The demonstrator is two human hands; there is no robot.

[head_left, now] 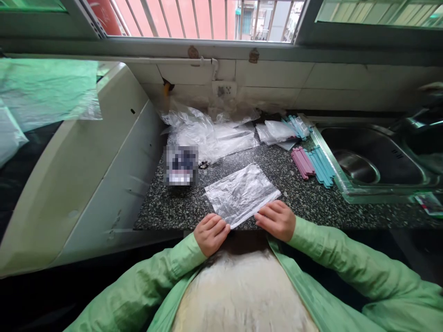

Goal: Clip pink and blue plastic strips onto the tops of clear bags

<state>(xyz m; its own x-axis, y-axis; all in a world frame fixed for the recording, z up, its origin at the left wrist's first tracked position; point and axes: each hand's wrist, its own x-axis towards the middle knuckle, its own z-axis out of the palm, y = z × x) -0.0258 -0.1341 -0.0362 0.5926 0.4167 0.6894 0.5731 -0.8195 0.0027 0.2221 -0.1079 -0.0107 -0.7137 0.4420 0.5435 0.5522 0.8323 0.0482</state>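
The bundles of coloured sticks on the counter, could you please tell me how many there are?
3: a pink bundle and a blue bundle beside the sink, and another blue bundle further back by the wall. More may hide under the plastic bags.

The person wears a loose light-green jacket (long sleeves, open front) over a pale whitish top.

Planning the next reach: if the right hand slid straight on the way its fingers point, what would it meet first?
The right hand points left along the bag edge; it would probably meet the left hand first, though depth is unclear.
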